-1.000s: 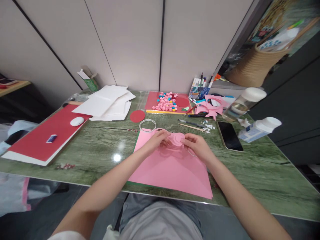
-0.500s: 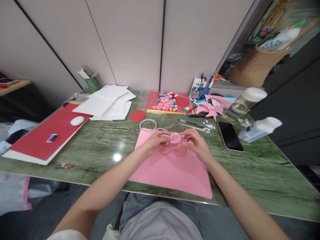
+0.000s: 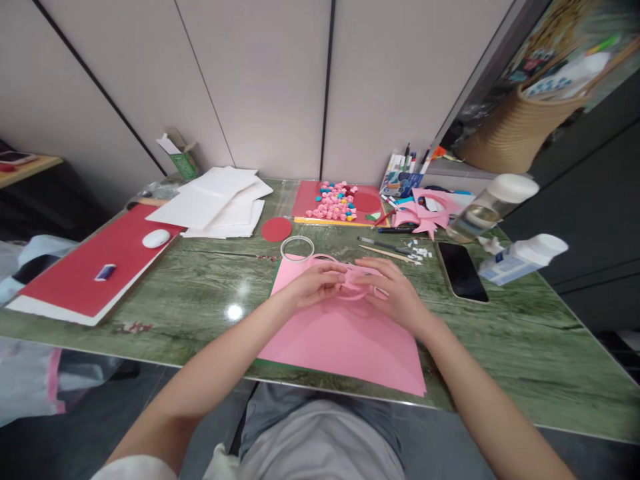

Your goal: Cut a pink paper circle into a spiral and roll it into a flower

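Observation:
Between my two hands is a coiled pink paper strip (image 3: 354,283), held over a stack of pink paper sheets (image 3: 340,343). My left hand (image 3: 320,281) pinches the coil's left side between thumb and fingers. My right hand (image 3: 393,290) closes around the other side, its fingers lying across the coil and covering part of it. A small pale piece shows by the right fingers, too blurred to name. Just beyond my left hand, a white ring (image 3: 297,249) lies at the far left corner of the pink sheets.
Pink beads (image 3: 333,202) lie on a red sheet near the wall, beside a red disc (image 3: 277,229). White papers (image 3: 215,200) and a red board (image 3: 100,267) are at left. A phone (image 3: 461,271), a bottle (image 3: 493,210) and a white container (image 3: 525,259) stand or lie at right.
My right hand has moved over the pink coil, its fingers now reaching across it. The coil's round end, facing up before, is now partly covered.

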{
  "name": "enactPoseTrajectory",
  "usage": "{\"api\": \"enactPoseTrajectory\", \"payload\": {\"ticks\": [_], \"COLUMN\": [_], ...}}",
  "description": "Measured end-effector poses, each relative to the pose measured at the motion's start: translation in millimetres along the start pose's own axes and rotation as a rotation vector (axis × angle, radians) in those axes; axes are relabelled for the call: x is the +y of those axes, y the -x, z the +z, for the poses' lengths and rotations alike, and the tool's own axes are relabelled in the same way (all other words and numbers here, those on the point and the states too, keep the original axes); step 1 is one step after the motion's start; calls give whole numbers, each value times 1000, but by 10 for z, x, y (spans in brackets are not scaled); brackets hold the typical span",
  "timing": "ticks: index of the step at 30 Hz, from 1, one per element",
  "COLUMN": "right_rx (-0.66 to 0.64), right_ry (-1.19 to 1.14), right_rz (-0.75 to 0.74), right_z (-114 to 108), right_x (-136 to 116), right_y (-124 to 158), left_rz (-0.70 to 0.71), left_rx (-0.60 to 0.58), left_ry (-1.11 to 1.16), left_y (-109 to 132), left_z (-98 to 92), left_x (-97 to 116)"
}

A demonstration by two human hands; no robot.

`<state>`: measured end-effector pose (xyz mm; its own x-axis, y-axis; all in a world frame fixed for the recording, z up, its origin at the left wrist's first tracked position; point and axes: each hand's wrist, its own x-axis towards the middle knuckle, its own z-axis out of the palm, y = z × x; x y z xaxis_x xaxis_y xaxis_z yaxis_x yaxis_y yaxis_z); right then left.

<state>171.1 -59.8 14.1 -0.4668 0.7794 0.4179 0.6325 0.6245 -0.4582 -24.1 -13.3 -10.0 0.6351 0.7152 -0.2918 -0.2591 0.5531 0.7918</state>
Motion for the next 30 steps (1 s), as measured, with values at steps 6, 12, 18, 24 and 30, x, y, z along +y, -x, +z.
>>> {"api": "enactPoseTrajectory", "payload": {"ticks": [6, 12, 18, 24, 30], "right_rx": [163, 244, 209, 159, 210], "right_ry": [-239, -550, -756, -733, -598], "right_rz": [359, 626, 700, 672, 557], "right_z": [-33, -70, -2, 56, 96], "right_x": [-34, 47, 75, 67, 49], "right_y": [-1, -35, -18, -16, -35], "left_rz": [256, 328, 492, 386, 177], "left_rx": [205, 285, 310, 74, 131], "left_ry": [-410, -678, -831, -664, -452], "left_y": [16, 22, 74, 86, 5], "left_z": [73, 24, 88, 201, 123], "left_x": [55, 82, 122, 36, -77]}}
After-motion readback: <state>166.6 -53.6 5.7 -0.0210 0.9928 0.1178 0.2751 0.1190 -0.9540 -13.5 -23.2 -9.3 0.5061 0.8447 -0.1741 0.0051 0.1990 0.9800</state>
